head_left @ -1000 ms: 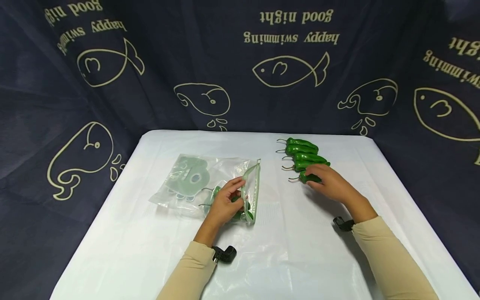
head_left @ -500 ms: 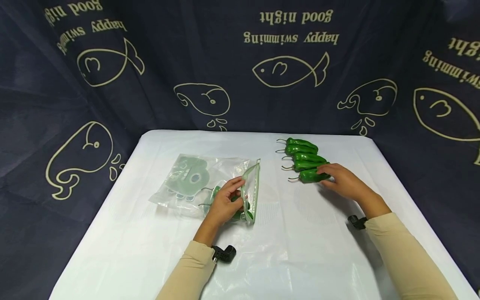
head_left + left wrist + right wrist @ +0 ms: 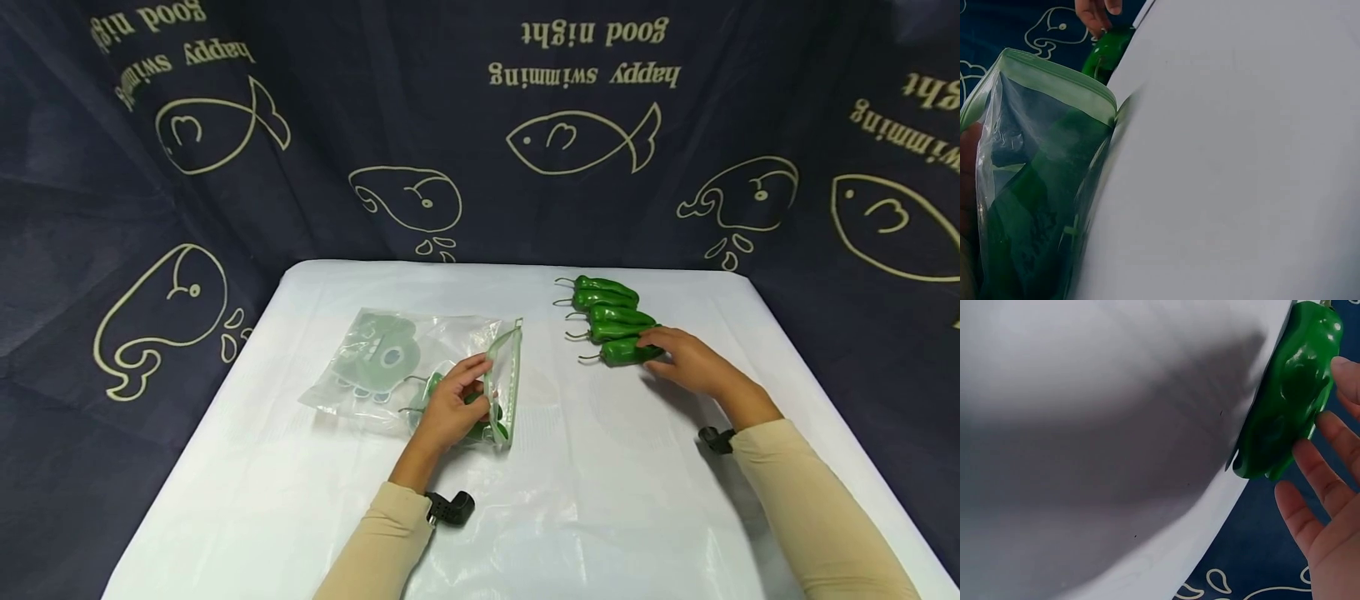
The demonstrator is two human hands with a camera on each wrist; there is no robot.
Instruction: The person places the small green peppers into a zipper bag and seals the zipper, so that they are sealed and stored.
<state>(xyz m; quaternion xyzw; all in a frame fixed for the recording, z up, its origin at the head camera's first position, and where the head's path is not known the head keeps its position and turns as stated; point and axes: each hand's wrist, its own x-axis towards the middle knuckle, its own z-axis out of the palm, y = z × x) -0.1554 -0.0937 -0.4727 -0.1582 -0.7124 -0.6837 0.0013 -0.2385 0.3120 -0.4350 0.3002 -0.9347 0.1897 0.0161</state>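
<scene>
The person's right hand (image 3: 686, 362) is at the tip of a glossy, dark green, long pepper (image 3: 626, 352), its fingers spread around that end; I can't tell how firmly they touch it. The left hand (image 3: 450, 410) has its fingers bent on the edge of a clear plastic zip bag with a pale green band at the mouth (image 3: 453, 337), gripping it so the mouth gapes toward the right.

Inside the bag, near that mouth and partly behind the left hand, lie green peppers with thin stems (image 3: 480, 431), at least two of them. A pale green cartoon animal (image 3: 382, 358) is printed on the film further back.

Beyond the right hand, four more shiny green peppers (image 3: 621, 316) lie in a close row behind the nearest one, stems to the left.

Both beige sleeves (image 3: 817, 508) end in a small black device (image 3: 452, 507) at the wrist. Everything rests on a white-covered counter (image 3: 645, 517), with a navy cloth bearing cream fish and whale drawings (image 3: 480, 208) hanging behind.
</scene>
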